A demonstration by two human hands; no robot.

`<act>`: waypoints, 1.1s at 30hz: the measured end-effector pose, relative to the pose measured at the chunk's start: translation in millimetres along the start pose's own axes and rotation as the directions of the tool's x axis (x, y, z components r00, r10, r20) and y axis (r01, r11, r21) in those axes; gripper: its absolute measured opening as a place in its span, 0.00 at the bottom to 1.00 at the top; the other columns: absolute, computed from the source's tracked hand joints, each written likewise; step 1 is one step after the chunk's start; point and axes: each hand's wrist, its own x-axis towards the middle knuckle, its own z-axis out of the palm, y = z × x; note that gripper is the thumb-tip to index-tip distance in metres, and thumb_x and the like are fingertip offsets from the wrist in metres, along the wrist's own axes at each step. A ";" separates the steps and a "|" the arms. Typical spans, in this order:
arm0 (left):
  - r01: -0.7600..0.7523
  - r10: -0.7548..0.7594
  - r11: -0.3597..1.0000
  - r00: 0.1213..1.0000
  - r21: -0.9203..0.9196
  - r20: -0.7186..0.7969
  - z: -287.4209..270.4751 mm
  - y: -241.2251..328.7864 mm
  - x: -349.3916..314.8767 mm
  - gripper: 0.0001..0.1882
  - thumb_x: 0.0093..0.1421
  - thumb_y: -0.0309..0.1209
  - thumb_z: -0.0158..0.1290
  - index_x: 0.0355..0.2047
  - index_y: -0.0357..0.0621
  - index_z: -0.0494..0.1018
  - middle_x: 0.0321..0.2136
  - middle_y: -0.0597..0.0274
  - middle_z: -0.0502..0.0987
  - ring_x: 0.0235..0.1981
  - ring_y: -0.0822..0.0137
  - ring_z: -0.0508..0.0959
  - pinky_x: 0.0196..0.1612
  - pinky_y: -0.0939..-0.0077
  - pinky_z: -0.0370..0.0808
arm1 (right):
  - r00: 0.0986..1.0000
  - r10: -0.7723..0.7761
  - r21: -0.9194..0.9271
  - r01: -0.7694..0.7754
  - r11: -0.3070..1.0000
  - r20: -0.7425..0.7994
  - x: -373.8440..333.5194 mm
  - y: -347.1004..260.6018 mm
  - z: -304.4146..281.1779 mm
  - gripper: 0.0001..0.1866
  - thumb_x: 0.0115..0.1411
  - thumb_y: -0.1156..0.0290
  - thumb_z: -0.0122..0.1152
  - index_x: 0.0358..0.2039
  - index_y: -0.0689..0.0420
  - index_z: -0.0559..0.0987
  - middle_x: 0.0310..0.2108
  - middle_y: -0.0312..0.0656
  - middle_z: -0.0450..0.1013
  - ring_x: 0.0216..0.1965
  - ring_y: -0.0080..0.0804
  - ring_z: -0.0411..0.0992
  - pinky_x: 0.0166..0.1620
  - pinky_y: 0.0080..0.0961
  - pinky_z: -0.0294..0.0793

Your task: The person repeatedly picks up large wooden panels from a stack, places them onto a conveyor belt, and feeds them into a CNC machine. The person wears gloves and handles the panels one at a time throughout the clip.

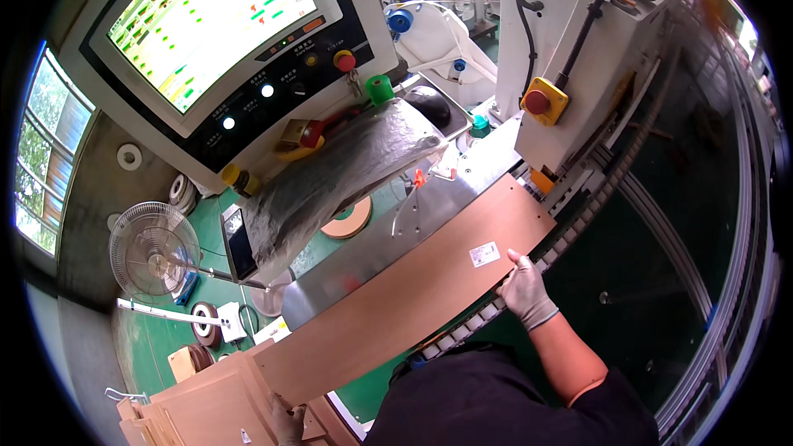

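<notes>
The long brown panel (421,285) runs from 7 o'clock up to 3, lying alongside the metal plate (330,293). The right hand (525,291), at 4 o'clock, has its fingers closed on the panel's near long edge, label (485,254) just off at 10 from it. The left hand (287,423) sits at 7 by the other end; can't tell if those fingers grip. Imo the trick is supporting both ends evenly, keeping it flat, fingers clear of the rollers (467,332).
</notes>
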 end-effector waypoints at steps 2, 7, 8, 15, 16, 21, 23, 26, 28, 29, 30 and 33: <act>0.021 -0.037 0.980 0.996 0.199 0.077 -1.4 32.2 7.2 0.59 0.50 0.44 0.71 0.75 0.38 0.50 0.49 0.40 0.79 0.43 0.52 0.84 0.40 0.62 0.81 | 0.998 -0.066 0.023 0.067 0.998 -0.016 13.3 -8.6 -10.4 0.22 0.71 0.64 0.52 0.60 0.62 0.69 0.59 0.48 0.72 0.61 0.44 0.71 0.65 0.48 0.70; -0.138 0.058 0.862 0.983 0.488 0.176 8.5 120.5 16.7 0.64 0.42 0.48 0.75 0.73 0.35 0.53 0.28 0.51 0.83 0.29 0.52 0.85 0.33 0.62 0.81 | 0.982 -0.145 -0.043 0.140 0.989 -0.119 66.9 -54.3 -67.8 0.20 0.71 0.60 0.53 0.55 0.61 0.74 0.58 0.45 0.72 0.60 0.35 0.70 0.67 0.36 0.67; -0.160 0.080 0.872 0.979 0.462 0.190 16.9 121.3 20.7 0.65 0.41 0.50 0.76 0.73 0.35 0.54 0.27 0.54 0.82 0.28 0.53 0.85 0.31 0.63 0.81 | 0.966 -0.191 -0.069 0.182 0.981 -0.171 81.1 -62.0 -88.0 0.20 0.71 0.59 0.53 0.55 0.60 0.74 0.58 0.44 0.72 0.61 0.33 0.69 0.66 0.34 0.67; -0.239 0.116 0.818 0.959 0.523 0.257 44.7 200.0 24.2 0.66 0.39 0.61 0.73 0.71 0.35 0.59 0.25 0.59 0.82 0.26 0.56 0.84 0.29 0.64 0.80 | 0.798 -0.497 -0.213 0.449 0.868 -0.342 121.1 -87.3 -105.4 0.23 0.68 0.61 0.52 0.58 0.63 0.71 0.62 0.44 0.67 0.61 0.37 0.67 0.65 0.38 0.65; -0.239 0.108 0.800 0.960 0.550 0.260 48.2 209.0 22.7 0.66 0.40 0.62 0.72 0.71 0.35 0.59 0.25 0.58 0.83 0.26 0.56 0.85 0.29 0.63 0.80 | 0.781 -0.499 -0.210 0.452 0.867 -0.377 118.3 -76.2 -85.6 0.26 0.67 0.61 0.53 0.61 0.63 0.68 0.64 0.45 0.65 0.62 0.38 0.66 0.66 0.38 0.64; -0.340 0.238 0.850 0.930 0.403 0.281 74.1 231.8 27.7 0.61 0.47 0.64 0.67 0.71 0.35 0.60 0.28 0.55 0.83 0.29 0.51 0.85 0.32 0.59 0.80 | 0.715 -0.597 -0.452 0.425 0.784 -0.363 76.7 -6.8 -40.9 0.43 0.66 0.66 0.55 0.74 0.65 0.45 0.75 0.54 0.47 0.73 0.42 0.52 0.73 0.39 0.54; -0.451 0.382 0.850 0.884 0.273 0.270 73.1 242.5 33.2 0.49 0.54 0.57 0.64 0.67 0.36 0.66 0.28 0.55 0.83 0.29 0.49 0.84 0.32 0.59 0.80 | 0.699 -0.629 -0.545 0.398 0.738 -0.341 66.5 13.9 -29.9 0.46 0.66 0.67 0.55 0.76 0.64 0.41 0.76 0.54 0.43 0.74 0.43 0.50 0.74 0.39 0.52; -0.591 0.584 0.805 0.805 0.059 0.100 104.0 222.0 71.6 0.35 0.58 0.49 0.62 0.60 0.39 0.72 0.29 0.55 0.82 0.30 0.48 0.83 0.34 0.57 0.78 | 0.654 -0.656 -0.612 0.356 0.707 -0.378 61.0 20.0 -18.0 0.47 0.67 0.67 0.54 0.77 0.63 0.37 0.77 0.55 0.41 0.74 0.44 0.50 0.74 0.40 0.51; -0.595 0.601 0.795 0.799 0.118 -0.019 110.6 241.6 88.9 0.23 0.60 0.45 0.59 0.50 0.43 0.77 0.28 0.55 0.80 0.31 0.49 0.81 0.36 0.54 0.75 | 0.642 -0.660 -0.583 0.382 0.717 -0.390 70.6 6.9 -21.4 0.48 0.67 0.66 0.54 0.77 0.62 0.35 0.77 0.56 0.40 0.74 0.44 0.51 0.75 0.40 0.51; -0.566 0.577 0.810 0.816 0.155 -0.032 119.1 244.6 97.5 0.23 0.61 0.46 0.58 0.49 0.44 0.78 0.27 0.56 0.79 0.31 0.50 0.81 0.37 0.53 0.75 | 0.633 -0.655 -0.551 0.399 0.733 -0.413 73.3 -2.0 -12.9 0.48 0.67 0.63 0.54 0.77 0.63 0.37 0.77 0.56 0.40 0.74 0.45 0.52 0.74 0.40 0.53; -0.536 0.553 0.822 0.832 0.191 -0.044 125.8 248.4 104.8 0.22 0.61 0.47 0.57 0.48 0.46 0.79 0.27 0.57 0.79 0.32 0.52 0.81 0.37 0.53 0.74 | 0.612 -0.665 -0.573 0.385 0.723 -0.427 82.1 -9.2 -15.2 0.48 0.66 0.62 0.55 0.77 0.64 0.38 0.77 0.56 0.42 0.73 0.46 0.53 0.74 0.40 0.55; -0.593 0.602 0.783 0.799 0.186 0.016 131.2 278.2 122.1 0.20 0.62 0.46 0.56 0.46 0.45 0.78 0.28 0.55 0.80 0.32 0.50 0.81 0.36 0.52 0.74 | 0.536 -0.697 -0.650 0.321 0.689 -0.475 97.9 -39.9 -29.0 0.46 0.65 0.57 0.56 0.75 0.64 0.47 0.74 0.59 0.47 0.72 0.49 0.56 0.70 0.43 0.61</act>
